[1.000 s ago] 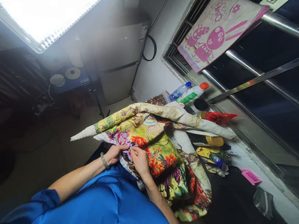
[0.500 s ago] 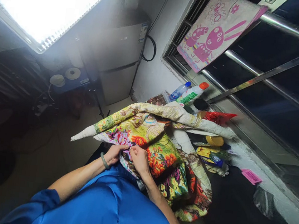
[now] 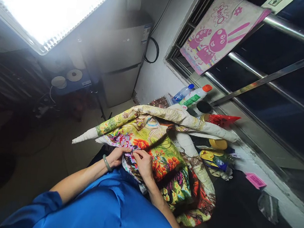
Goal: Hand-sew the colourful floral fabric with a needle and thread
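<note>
A large cross-stitch cloth [image 3: 163, 159] with red, orange and purple flowers lies across my lap, its top edge bunched into a long roll [image 3: 152, 111]. My left hand [image 3: 116, 156], with a jade-green bangle at the wrist, grips the near edge of the cloth, thumb on top. Just to its right, my right hand [image 3: 143, 162] is closed in a pinch over the purple flowers. Whatever sits between those fingertips is too small to make out. The two hands' fingertips are almost touching.
Bottles [image 3: 195, 96], a red packet [image 3: 222, 120] and a gold-lidded jar [image 3: 218, 144] stand beyond the cloth by the barred window. A pink tag [image 3: 255, 180] lies on a dark surface at right. A bright lamp [image 3: 44, 3] hangs upper left; a fridge [image 3: 122, 59] stands behind.
My right hand has shifted very slightly, its fingers a little more stretched toward the cloth. The left hand and the cloth look much the same.
</note>
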